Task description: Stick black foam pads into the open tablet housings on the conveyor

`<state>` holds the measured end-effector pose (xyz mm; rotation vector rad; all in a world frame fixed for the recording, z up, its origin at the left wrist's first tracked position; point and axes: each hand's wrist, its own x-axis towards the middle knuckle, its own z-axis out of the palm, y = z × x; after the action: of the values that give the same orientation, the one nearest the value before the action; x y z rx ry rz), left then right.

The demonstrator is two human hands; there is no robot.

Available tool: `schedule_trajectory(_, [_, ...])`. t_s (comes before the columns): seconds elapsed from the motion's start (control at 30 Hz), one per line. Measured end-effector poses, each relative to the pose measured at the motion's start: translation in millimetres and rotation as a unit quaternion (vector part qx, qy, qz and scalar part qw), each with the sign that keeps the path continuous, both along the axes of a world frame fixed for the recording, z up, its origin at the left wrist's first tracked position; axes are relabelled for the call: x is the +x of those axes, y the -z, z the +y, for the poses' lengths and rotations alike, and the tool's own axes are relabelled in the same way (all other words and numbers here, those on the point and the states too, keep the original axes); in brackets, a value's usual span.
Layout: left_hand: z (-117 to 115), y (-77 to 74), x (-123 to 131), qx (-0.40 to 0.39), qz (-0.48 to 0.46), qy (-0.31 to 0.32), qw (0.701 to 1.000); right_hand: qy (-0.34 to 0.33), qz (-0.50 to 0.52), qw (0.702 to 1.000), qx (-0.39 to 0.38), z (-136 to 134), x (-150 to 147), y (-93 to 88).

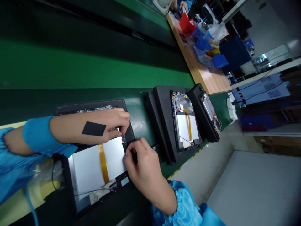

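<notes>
An opened tablet lies in front of me, its pale battery crossed by a strip of amber tape. My left hand reaches over the circuit board side, fingers curled down and pinched near the tablet's far right corner. Whatever lies between those fingertips is hidden. On the back of that hand sits a black square patch. At the tablet's right edge, my right hand has thumb and forefinger pinched together; I cannot make out what they hold. A thin black cable runs along the tablet's near side.
To the right, another opened tablet rests on stacked black foam trays. Beyond it, a further tablet lies on its own tray. A wooden bench holds red and blue bins. Another person's hands show at the top.
</notes>
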<state>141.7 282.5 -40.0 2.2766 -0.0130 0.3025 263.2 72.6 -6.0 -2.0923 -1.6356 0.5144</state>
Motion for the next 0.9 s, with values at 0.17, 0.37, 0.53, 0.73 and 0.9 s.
schedule_trajectory(0.17, [1.1,1.8,0.2,-0.030,0.012,0.016,0.999,0.009,0.003,1.000,-0.003,0.2,-5.3,0.4])
schedule_trajectory(0.37, [2.0,8.0,2.4,-0.023,0.006,0.026,0.999,0.030,0.089,0.996,0.004,1.6,-0.4,-6.1])
schedule_trajectory(0.53, [3.8,17.9,4.5,-0.034,-0.005,0.043,0.998,0.072,0.106,0.992,0.004,0.0,4.4,-6.8])
schedule_trajectory(0.73, [3.4,14.8,6.2,-0.039,-0.007,0.039,0.998,0.052,0.029,0.998,-0.011,1.5,-0.9,-7.0])
schedule_trajectory(0.9, [2.5,-0.7,6.3,-0.029,0.017,0.033,0.999,0.027,-0.025,0.998,-0.041,7.3,-5.2,-6.6])
